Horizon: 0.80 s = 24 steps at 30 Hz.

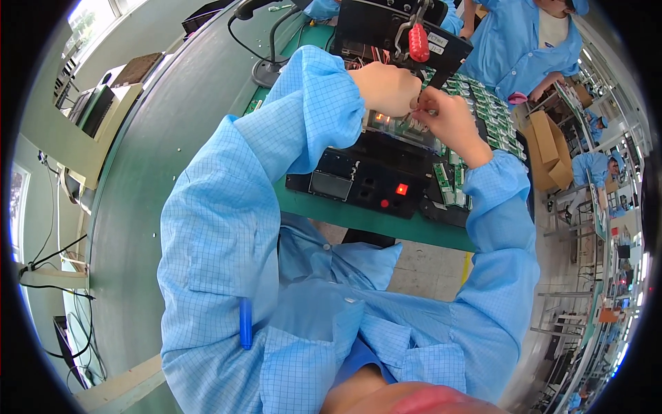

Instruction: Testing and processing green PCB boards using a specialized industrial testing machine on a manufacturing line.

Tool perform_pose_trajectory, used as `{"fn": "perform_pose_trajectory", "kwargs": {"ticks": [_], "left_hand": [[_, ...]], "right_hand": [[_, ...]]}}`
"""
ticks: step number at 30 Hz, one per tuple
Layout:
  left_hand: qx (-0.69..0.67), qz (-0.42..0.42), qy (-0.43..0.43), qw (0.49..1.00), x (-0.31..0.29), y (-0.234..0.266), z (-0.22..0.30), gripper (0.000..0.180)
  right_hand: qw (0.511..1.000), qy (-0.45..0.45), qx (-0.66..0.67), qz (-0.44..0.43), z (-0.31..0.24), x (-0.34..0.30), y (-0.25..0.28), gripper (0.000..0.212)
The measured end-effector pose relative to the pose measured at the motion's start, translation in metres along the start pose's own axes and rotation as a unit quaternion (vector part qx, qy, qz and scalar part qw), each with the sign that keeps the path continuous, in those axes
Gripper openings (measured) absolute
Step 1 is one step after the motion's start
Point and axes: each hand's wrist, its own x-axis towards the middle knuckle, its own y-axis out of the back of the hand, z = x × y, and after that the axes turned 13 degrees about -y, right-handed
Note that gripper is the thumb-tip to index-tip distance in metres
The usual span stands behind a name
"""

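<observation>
At the black fixture on the green worktop, the right hand has fingertips drawn together, on what I cannot tell, and the left hand hides its grip, so light, steady pressure below the red-handled clamp seems best.

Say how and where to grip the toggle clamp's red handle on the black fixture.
Probably with a full wrap around the middle of the red handle, from the wearer's side: it is long and rounded, and its free end points down the picture, in front of the black fixture. The left hand and right hand leave it uncovered.
</observation>
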Motion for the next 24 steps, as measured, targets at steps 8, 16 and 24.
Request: {"fn": "perform_pose_trajectory", "kwargs": {"ticks": [8,16,24], "left_hand": [[-0.029,0.011,-0.011,0.999,-0.002,-0.002,-0.002,0.042],[-0.023,-0.002,-0.004,1.0,-0.001,0.0,-0.002,0.045],[-0.018,-0.018,-0.006,1.0,-0.002,0.003,-0.002,0.047]], "right_hand": [[0.999,0.027,0.013,0.011,-0.004,-0.002,0.003,0.023],[0.999,0.043,-0.022,0.012,-0.002,-0.002,0.001,0.017],[0.998,0.044,-0.035,0.01,0.005,0.002,-0.003,0.016]]}}
